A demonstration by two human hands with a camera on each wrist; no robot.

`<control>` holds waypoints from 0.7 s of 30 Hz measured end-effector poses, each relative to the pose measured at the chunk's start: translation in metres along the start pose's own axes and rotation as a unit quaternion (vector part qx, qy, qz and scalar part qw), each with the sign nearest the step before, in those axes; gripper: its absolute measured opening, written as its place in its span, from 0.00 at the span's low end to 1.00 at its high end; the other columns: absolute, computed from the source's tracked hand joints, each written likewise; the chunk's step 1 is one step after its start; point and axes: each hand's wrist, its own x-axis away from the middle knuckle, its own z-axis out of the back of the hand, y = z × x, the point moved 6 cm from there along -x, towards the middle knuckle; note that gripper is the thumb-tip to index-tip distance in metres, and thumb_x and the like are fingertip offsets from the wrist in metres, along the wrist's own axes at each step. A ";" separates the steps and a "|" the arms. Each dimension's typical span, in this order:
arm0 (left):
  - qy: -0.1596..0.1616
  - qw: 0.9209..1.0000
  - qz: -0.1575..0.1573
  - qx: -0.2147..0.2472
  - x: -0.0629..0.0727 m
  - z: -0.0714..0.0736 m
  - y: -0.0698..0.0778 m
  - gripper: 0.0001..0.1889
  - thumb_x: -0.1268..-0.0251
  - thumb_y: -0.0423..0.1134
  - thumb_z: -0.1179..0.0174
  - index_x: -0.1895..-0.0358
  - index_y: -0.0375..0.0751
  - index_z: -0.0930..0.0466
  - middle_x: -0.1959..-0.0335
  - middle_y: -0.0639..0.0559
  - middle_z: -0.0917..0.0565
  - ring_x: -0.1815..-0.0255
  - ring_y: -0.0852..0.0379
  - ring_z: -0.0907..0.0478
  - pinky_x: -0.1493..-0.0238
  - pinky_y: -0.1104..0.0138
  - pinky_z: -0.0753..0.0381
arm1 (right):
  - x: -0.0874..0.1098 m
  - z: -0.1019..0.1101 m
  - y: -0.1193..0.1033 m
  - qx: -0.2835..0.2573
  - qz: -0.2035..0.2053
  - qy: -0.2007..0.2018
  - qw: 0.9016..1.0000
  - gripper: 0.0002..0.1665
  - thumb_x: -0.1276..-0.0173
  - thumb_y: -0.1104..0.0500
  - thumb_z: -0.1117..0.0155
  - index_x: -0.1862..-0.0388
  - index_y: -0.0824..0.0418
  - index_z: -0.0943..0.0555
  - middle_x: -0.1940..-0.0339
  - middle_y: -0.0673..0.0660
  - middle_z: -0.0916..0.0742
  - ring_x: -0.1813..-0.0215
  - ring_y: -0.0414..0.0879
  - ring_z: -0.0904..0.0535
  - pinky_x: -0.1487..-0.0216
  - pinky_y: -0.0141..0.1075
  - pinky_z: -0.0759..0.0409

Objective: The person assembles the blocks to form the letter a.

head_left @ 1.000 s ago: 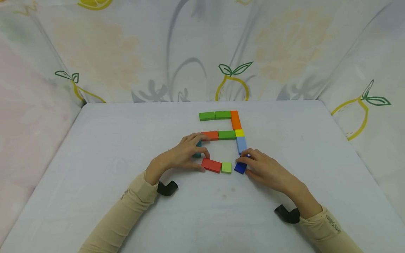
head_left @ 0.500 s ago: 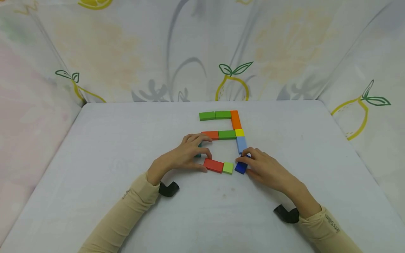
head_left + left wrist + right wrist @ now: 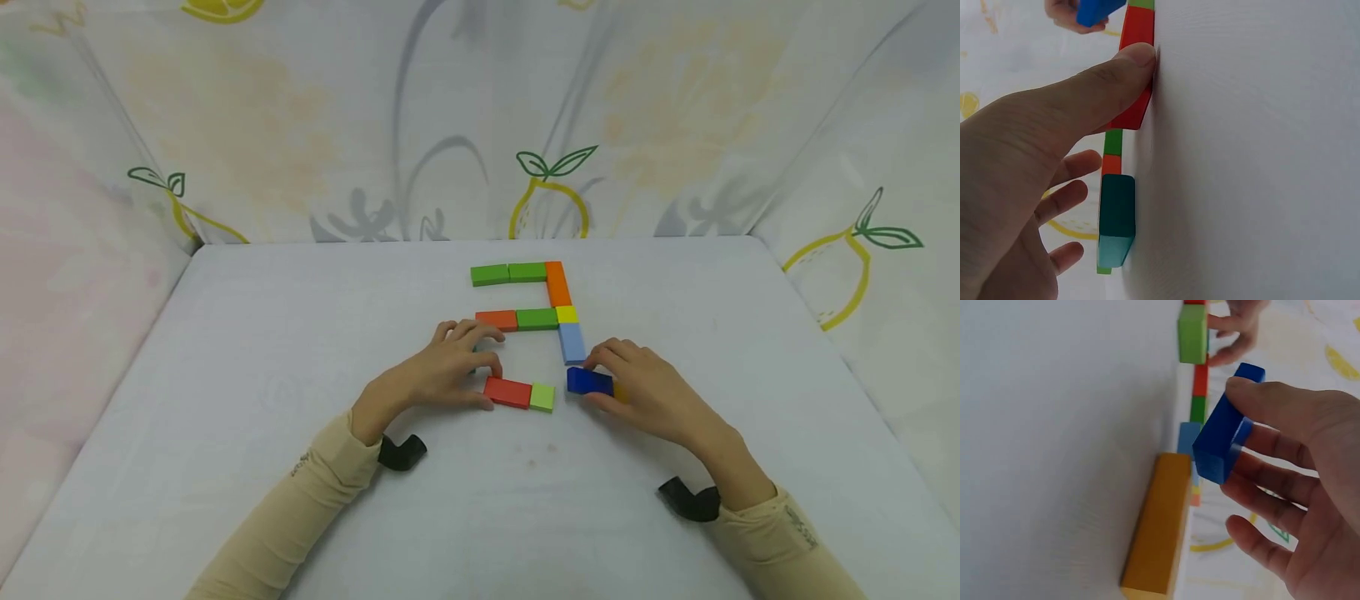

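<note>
When viewed from the head, pinching a dark blue rectangular block (image 3: pixel 589 381) in the right hand (image 3: pixel 643 390) and a red rectangular block (image 3: pixel 509 392) in the left hand (image 3: pixel 438 371). From left wrist, pressing thumb (image 3: pixel 1100 90) against red block on white table (image 3: pixel 1247 156); from right wrist, holding dark blue block tilted above it.

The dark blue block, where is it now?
In the head view, the dark blue block is right of centre, pinched in the right hand, pictured just below a light blue block, with an amber block showing to its right.
</note>
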 end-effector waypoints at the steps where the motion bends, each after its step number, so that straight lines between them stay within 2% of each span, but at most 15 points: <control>1: -0.002 1.000 0.000 -0.007 -0.001 0.000 0.002 0.16 0.49 0.56 0.31 0.61 0.56 0.22 0.40 0.50 0.31 0.36 0.51 0.40 0.38 0.49 0.43 | 0.001 0.002 0.001 -0.011 -0.009 0.001 1.000 0.21 0.42 0.50 0.29 0.53 0.55 0.23 0.52 0.51 0.18 0.51 0.46 0.22 0.50 0.44 0.22; 5: -0.001 0.999 0.000 -0.033 -0.004 -0.002 0.009 0.17 0.49 0.58 0.33 0.62 0.55 0.22 0.45 0.53 0.29 0.41 0.54 0.38 0.43 0.53 0.41 | 0.002 0.007 0.002 -0.055 -0.030 0.011 0.998 0.21 0.39 0.50 0.32 0.50 0.55 0.25 0.53 0.50 0.17 0.51 0.44 0.20 0.51 0.42 0.20; 9: -0.002 0.999 0.010 -0.044 -0.006 -0.005 0.012 0.18 0.49 0.60 0.33 0.61 0.55 0.21 0.47 0.54 0.27 0.44 0.55 0.37 0.43 0.54 0.40 | 0.000 0.005 -0.003 -0.078 -0.033 0.018 0.996 0.21 0.38 0.51 0.32 0.49 0.55 0.25 0.53 0.50 0.17 0.53 0.42 0.21 0.54 0.39 0.19; 11: -0.005 0.999 0.014 -0.048 -0.006 -0.006 0.013 0.20 0.49 0.61 0.34 0.58 0.55 0.21 0.47 0.55 0.27 0.44 0.55 0.37 0.43 0.54 0.40 | -0.002 0.004 -0.007 -0.082 -0.032 0.017 0.996 0.22 0.39 0.51 0.32 0.48 0.55 0.25 0.52 0.50 0.17 0.53 0.42 0.21 0.54 0.39 0.19; 14: 0.006 0.999 0.011 -0.047 -0.007 0.000 0.015 0.24 0.49 0.62 0.35 0.52 0.55 0.20 0.47 0.55 0.26 0.43 0.55 0.36 0.44 0.55 0.39 | -0.005 0.002 -0.015 -0.075 -0.019 0.020 0.997 0.22 0.40 0.51 0.31 0.48 0.54 0.24 0.52 0.49 0.17 0.53 0.41 0.21 0.54 0.38 0.18; 17: 0.028 1.000 -0.002 -0.008 -0.007 0.010 0.020 0.29 0.48 0.62 0.35 0.45 0.52 0.22 0.47 0.56 0.24 0.42 0.56 0.33 0.45 0.58 0.37 | -0.010 0.002 -0.025 -0.059 0.004 0.033 0.998 0.23 0.42 0.52 0.29 0.48 0.54 0.23 0.54 0.50 0.17 0.54 0.41 0.21 0.55 0.37 0.18; 21: 0.043 0.995 -0.035 0.084 -0.008 0.022 0.029 0.29 0.45 0.57 0.35 0.42 0.47 0.25 0.47 0.56 0.21 0.47 0.57 0.26 0.46 0.64 0.27 | -0.016 0.000 -0.039 -0.050 0.033 0.050 0.997 0.24 0.44 0.52 0.28 0.49 0.54 0.22 0.55 0.50 0.17 0.54 0.41 0.21 0.55 0.36 0.18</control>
